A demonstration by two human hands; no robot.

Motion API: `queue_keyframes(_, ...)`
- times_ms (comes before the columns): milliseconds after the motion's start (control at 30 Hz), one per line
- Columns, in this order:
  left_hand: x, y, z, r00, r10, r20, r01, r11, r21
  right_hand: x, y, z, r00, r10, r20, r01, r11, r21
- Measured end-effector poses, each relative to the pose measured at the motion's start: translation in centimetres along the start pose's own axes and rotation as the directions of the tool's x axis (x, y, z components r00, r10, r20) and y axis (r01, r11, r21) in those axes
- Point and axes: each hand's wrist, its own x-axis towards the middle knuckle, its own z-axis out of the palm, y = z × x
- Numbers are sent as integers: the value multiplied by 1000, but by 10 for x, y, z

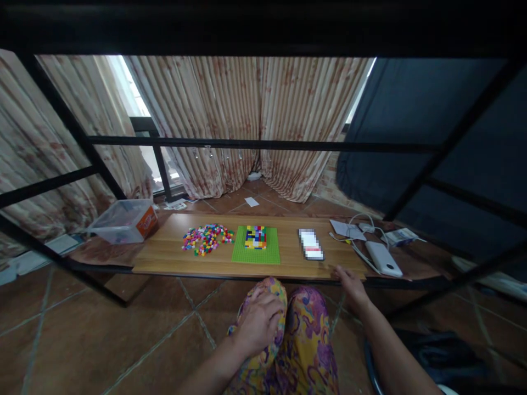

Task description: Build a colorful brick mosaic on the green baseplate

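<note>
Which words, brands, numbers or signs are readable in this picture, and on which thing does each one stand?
No text is readable with certainty.
Box: orange label, too blurred to read.
Phone: screen pixelated, unreadable.
Packet: any print is too small to read.
Papers by the curtain: too small and blurred.

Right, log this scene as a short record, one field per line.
Left hand: resting on patterned trousers, at the knee
Right hand: by the front edge of the wooden board, contact unclear
Baseplate: green, on the board, carrying a multicoloured brick build
Loose bricks: many colours, spread left of the baseplate
Phone: right of the baseplate, screen pixelated
Clear bin: beside the board's left end
</note>
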Motion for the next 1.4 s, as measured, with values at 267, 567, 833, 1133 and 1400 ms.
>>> queue_keyframes(267, -14, -33, -12, 999, -41, -10, 41, 999, -12, -8, -11, 8, 998, 55, -28, -57, 994, -94)
queue_keyframes(567, -17, -52, -17, 996, -1, -86, 0, 1000, -11, -19, -15, 14, 998, 2, -63, -13, 986, -169)
queue_keyframes(833, -10, -62, -3, 992, -23, -126, 21, 1000, -13, -28, -18, 21, 993, -24, -119, -1, 977, -211)
queue_keyframes(1133, -8, -53, -13, 994, -107, -38, 106, 994, -34, -34, -21, 25, 971, 90, -221, -128, 979, -161)
queue_keyframes(1400, 3, -45, -15, 994, -75, -76, 81, 993, 90, -112, -145, 68, 990, -107, -95, 117, 986, 116)
